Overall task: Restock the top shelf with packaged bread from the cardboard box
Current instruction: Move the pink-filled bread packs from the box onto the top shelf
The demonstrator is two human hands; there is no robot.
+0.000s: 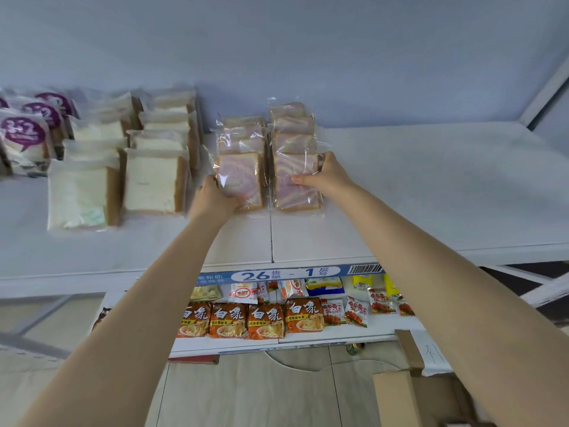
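Both hands are up on the top shelf (400, 186), apart, each clamped on its own packet of purple-swirl bread. The left hand (215, 197) curls round the lower left corner of the left packet (243, 174), and the right hand (326, 175) pinches the right edge of the right packet (297, 186). More swirl packets (246, 131) stand in rows beyond the hands. The bread looks light and squashy in slick film, so it is best held gently by the crust edges, not the loose wrap. The cardboard box (397, 399) lies below the right forearm.
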